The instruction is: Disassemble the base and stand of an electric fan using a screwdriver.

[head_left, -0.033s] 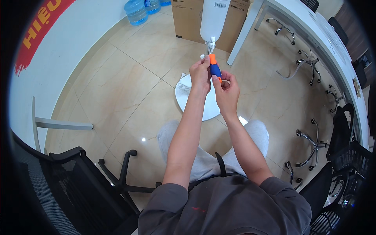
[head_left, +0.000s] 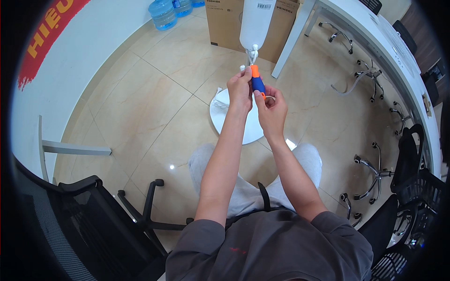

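- Two hands up in front of me, both on one blue and orange screwdriver handle (head_left: 256, 82), held roughly upright above my lap.
- My left hand (head_left: 240, 91): fingers (head_left: 244, 75) curled close together against the left side of the handle near its orange top; thumb side pressed to it.
- My right hand (head_left: 273, 108): fingers (head_left: 260, 95) closed around the lower blue part of the handle, wrapped tight, no gap I can see.
- Something small and orange peeks out at the right hand's thumb; too small to tell what it is.
- Orange tip of the handle points up at a white plastic body (head_left: 256, 21) hanging just above it; a small white fitting (head_left: 254, 48) sits at its bottom end, and I can't tell whether the tool touches it.
- White round base (head_left: 243, 129) lies on the tiled floor (head_left: 154, 107) directly below the hands, partly hidden by my forearms.
- Cardboard box (head_left: 225, 23) stands behind the white body, against the leg of a white table (head_left: 375, 33).
- Blue water jugs (head_left: 164, 13) top left by the wall, well apart from the hands.
- Black office chair (head_left: 93, 215) at lower left, more chair bases along the right under the table.
- I sit in grey trousers and a grey shirt.
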Available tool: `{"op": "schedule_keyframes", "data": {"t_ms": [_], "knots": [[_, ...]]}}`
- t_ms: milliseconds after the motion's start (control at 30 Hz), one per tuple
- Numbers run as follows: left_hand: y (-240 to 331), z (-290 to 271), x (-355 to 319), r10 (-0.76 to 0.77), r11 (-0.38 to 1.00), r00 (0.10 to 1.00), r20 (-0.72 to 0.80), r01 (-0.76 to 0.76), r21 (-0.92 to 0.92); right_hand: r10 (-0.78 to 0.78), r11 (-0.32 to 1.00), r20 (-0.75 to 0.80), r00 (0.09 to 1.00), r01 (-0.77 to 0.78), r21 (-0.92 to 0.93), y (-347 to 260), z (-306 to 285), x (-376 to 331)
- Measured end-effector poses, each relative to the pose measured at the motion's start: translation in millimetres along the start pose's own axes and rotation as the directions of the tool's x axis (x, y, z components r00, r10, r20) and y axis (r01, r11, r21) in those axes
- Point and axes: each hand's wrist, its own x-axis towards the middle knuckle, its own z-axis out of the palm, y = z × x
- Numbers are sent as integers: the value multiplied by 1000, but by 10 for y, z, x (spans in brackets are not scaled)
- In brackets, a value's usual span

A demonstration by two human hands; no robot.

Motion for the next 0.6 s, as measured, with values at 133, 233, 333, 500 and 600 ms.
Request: {"op": "schedule_keyframes", "data": {"t_ms": [133,233,333,500,600], "knots": [[-10,-11,-28,10,1000,1000,-6,-10,11,25,1000,1,1000,-25,-12,-4,-17,-40],[-44,6,-51,17,1000,1000,-5,-17,3,31,999,-4,1000,-31,18,8,-38,-45],[-55,19,-65,23,1000,1000,-10,-23,-8,3,999,-14,1000,-2,32,39,-52,-43],[-83,10,-69,21,1000,1000,-17,-22,-18,18,998,-7,1000,-17,60,32,-58,-61],[-99,6,-88,28,999,999,-16,-29,-27,21,998,-6,1000,-21,63,41,-79,-71]]}}
